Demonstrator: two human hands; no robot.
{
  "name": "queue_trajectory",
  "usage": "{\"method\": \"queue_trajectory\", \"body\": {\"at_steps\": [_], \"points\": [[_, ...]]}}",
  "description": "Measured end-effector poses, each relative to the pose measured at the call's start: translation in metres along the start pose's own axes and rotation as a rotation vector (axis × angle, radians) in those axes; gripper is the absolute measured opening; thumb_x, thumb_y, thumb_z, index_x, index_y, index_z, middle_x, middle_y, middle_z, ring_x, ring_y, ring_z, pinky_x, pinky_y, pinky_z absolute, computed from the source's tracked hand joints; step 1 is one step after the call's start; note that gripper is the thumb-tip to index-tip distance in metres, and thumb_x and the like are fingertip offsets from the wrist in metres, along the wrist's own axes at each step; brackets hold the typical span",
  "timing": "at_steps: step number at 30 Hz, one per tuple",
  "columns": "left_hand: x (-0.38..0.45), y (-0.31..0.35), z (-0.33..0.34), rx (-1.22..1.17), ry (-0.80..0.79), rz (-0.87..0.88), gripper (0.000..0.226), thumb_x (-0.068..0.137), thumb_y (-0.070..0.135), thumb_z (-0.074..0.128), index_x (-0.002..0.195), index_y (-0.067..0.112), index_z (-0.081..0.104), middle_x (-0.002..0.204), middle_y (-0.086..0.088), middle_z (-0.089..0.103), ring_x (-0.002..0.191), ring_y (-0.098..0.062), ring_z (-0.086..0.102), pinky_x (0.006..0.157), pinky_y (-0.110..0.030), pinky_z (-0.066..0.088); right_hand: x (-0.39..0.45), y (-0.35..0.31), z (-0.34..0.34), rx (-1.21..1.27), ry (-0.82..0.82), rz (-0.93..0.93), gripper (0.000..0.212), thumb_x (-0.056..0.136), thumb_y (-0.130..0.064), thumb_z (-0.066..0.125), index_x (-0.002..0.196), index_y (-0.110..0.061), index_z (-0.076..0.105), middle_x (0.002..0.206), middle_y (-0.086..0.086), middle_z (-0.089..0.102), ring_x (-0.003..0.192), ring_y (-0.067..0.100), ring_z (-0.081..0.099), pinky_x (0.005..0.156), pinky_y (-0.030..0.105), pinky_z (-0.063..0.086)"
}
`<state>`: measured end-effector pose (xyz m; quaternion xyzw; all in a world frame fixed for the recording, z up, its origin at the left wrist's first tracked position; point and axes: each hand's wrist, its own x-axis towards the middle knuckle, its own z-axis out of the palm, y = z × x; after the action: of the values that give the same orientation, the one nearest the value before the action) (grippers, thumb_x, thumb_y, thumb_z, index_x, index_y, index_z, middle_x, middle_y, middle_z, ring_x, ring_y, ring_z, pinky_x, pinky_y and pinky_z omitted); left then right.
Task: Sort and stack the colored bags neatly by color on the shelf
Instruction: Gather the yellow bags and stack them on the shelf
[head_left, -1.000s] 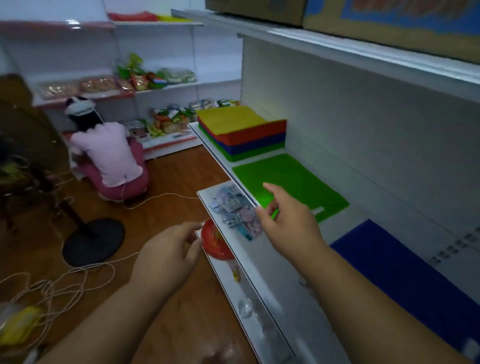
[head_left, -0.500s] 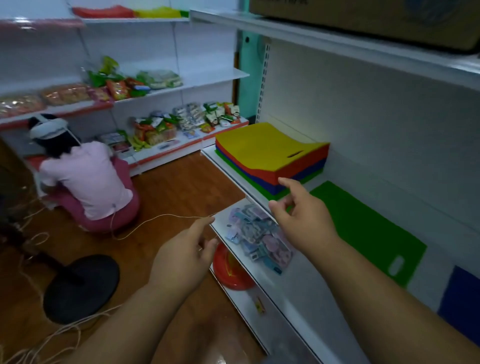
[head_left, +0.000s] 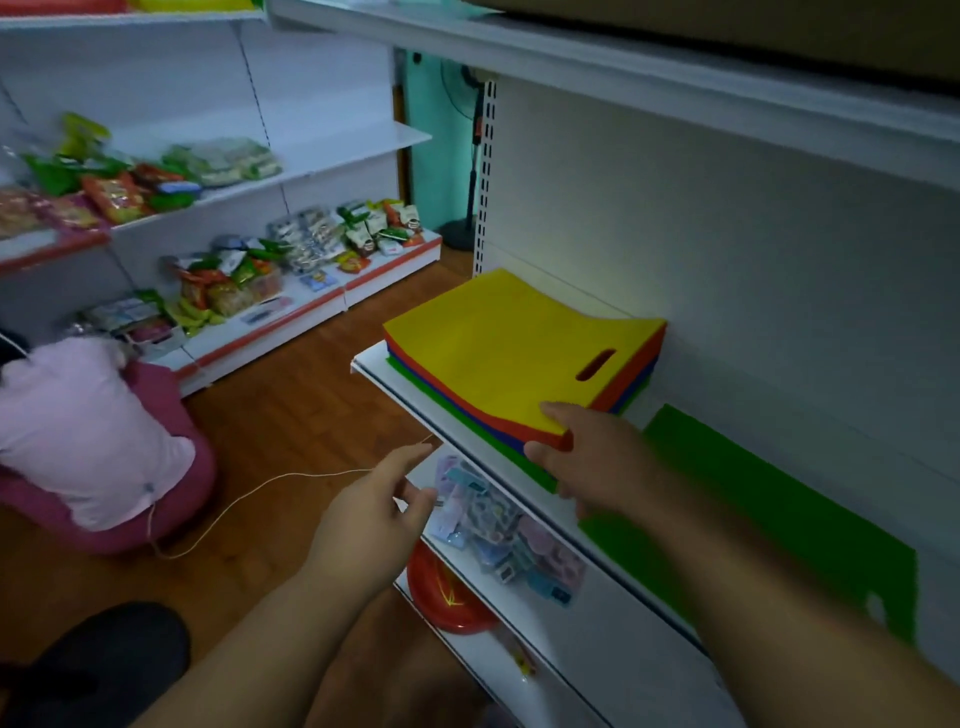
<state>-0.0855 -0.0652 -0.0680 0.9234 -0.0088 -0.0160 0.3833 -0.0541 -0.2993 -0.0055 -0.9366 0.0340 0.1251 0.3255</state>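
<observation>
The shelf (head_left: 384, 379) has slid closer in my view as I've leaned in. The stack of bags (head_left: 519, 353), yellow on top over orange, blue and green, was well ahead of my fingertips a second ago and now lies right at them. The lone green bag (head_left: 753, 499) sits flat just to the right of my wrist. My right hand (head_left: 587, 462) has left the spot above the packets (head_left: 498, 530) and now pinches the stack's near corner, thumb on the yellow top, fingers curled at the edge below. My left hand (head_left: 374, 519) has come forward too, fingers loosely spread, holding nothing, just short of the packets. I judge the reach done and the lift next.
</observation>
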Motion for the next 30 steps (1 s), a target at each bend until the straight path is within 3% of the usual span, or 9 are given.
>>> {"method": "queue_trajectory", "body": {"at_steps": [5,7,9,14,17,20,25,28,30], "points": [[0.042,-0.013,-0.007,-0.518,-0.198,-0.130,0.064,0.095,0.032,0.061,0.147,0.041,0.026,0.115,0.009,0.061,0.078,-0.015,0.072,0.074,-0.038,0.058,-0.005,-0.012,-0.001,0.017,0.266,0.173,0.024,0.090,-0.050,0.061,0.088,-0.026,0.056,0.072,-0.002,0.067,0.055,0.012,0.065,0.056,0.032,0.052],[0.066,-0.023,-0.017,-0.649,-0.189,-0.174,0.068,0.096,0.027,0.060,0.152,0.035,0.022,0.104,-0.002,0.062,0.080,-0.022,0.071,0.075,-0.040,0.057,-0.013,-0.017,0.005,0.061,0.367,0.240,0.019,0.091,-0.042,0.062,0.081,-0.028,0.055,0.075,-0.002,0.067,0.062,0.013,0.063,0.056,0.029,0.046],[0.087,-0.035,-0.028,-0.680,-0.175,-0.191,0.058,0.096,0.024,0.062,0.148,0.027,0.036,0.081,-0.005,0.064,0.077,-0.024,0.069,0.076,-0.044,0.057,-0.030,-0.024,0.017,0.060,0.443,0.247,0.004,0.091,-0.033,0.063,0.089,-0.032,0.060,0.094,-0.006,0.069,0.076,0.015,0.063,0.060,0.027,0.043],[0.089,-0.046,-0.047,-0.553,-0.293,-0.071,0.019,0.093,0.021,0.067,0.112,0.023,0.068,0.075,-0.008,0.066,0.063,-0.020,0.059,0.059,-0.034,0.048,-0.092,-0.044,0.051,-0.014,0.616,0.275,0.041,0.091,-0.025,0.066,0.132,-0.028,0.060,0.138,-0.006,0.058,0.120,0.019,0.058,0.093,0.020,0.039],[0.068,-0.042,-0.052,-0.430,-0.322,0.043,0.017,0.091,0.024,0.069,0.107,0.031,0.068,0.085,-0.005,0.068,0.074,-0.031,0.064,0.059,-0.039,0.052,-0.131,-0.053,0.068,0.000,0.695,0.357,0.042,0.094,-0.027,0.064,0.135,-0.028,0.057,0.138,-0.005,0.057,0.124,0.018,0.055,0.099,0.025,0.040],[0.041,-0.032,-0.059,-0.372,-0.399,0.158,0.020,0.091,0.021,0.069,0.107,0.034,0.067,0.095,0.006,0.065,0.073,-0.019,0.060,0.076,-0.049,0.056,-0.186,-0.060,0.085,0.010,0.789,0.457,0.042,0.095,-0.028,0.062,0.136,-0.031,0.056,0.137,-0.004,0.058,0.123,0.018,0.055,0.098,0.027,0.041],[-0.011,0.001,-0.049,-0.330,-0.673,0.433,0.040,0.093,0.005,0.059,0.117,0.037,0.062,0.128,0.010,0.057,0.076,-0.017,0.066,0.066,-0.037,0.053,-0.266,-0.049,0.097,-0.031,0.930,0.559,0.040,0.094,-0.024,0.063,0.133,-0.031,0.059,0.133,-0.002,0.062,0.119,0.019,0.058,0.098,0.034,0.048],[-0.047,0.014,-0.038,-0.345,-0.638,0.585,0.035,0.095,0.010,0.059,0.116,0.038,0.060,0.122,0.012,0.054,0.110,-0.020,0.062,0.087,-0.035,0.050,-0.311,-0.035,0.105,-0.003,1.036,0.574,0.039,0.093,-0.022,0.065,0.131,-0.029,0.061,0.129,-0.005,0.065,0.117,0.017,0.060,0.096,0.030,0.048],[-0.071,0.027,-0.026,-0.320,-0.551,0.717,0.026,0.095,0.022,0.062,0.119,0.032,0.065,0.118,0.010,0.060,0.117,-0.020,0.058,0.091,-0.029,0.043,-0.341,-0.023,0.109,0.013,1.097,0.600,0.038,0.093,-0.023,0.064,0.131,-0.029,0.062,0.127,-0.007,0.065,0.116,0.015,0.060,0.094,0.027,0.046]]}}
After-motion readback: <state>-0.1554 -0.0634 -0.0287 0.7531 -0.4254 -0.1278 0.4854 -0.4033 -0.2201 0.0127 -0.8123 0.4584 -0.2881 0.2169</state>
